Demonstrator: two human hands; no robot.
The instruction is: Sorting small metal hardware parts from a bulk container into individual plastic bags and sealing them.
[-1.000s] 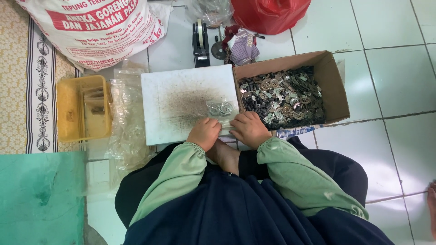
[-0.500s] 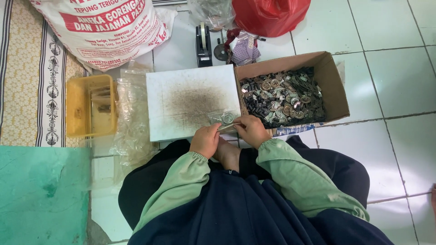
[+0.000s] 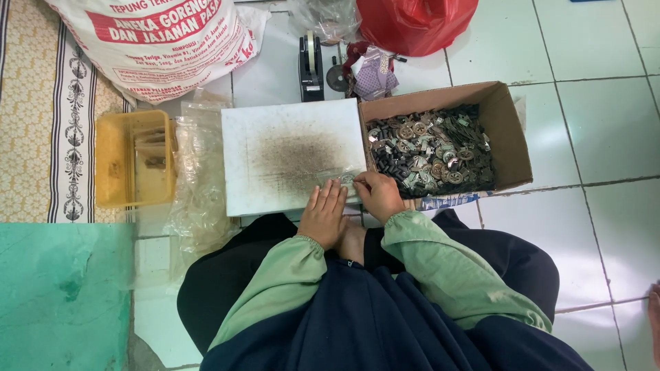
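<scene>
I sit on the floor in front of a white board (image 3: 292, 154) with a dark smudged middle. My left hand (image 3: 324, 213) lies flat with fingers together on the board's near edge, pressing a small clear plastic bag (image 3: 342, 180). My right hand (image 3: 378, 194) pinches the same bag at its right side; a few small metal pieces show inside it. Right of the board stands an open cardboard box (image 3: 512, 141) filled with several small round and flat metal parts (image 3: 430, 151).
A yellow plastic tray (image 3: 134, 168) and a heap of clear plastic bags (image 3: 196, 185) lie left of the board. Behind it stand a tape dispenser (image 3: 311, 65), a large printed sack (image 3: 155, 38) and a red plastic bag (image 3: 412, 24). A green mat (image 3: 62, 295) lies at lower left.
My hands have stayed at the board's near edge with the small bag. The left hand has flattened onto it, and the right hand has shifted slightly.
</scene>
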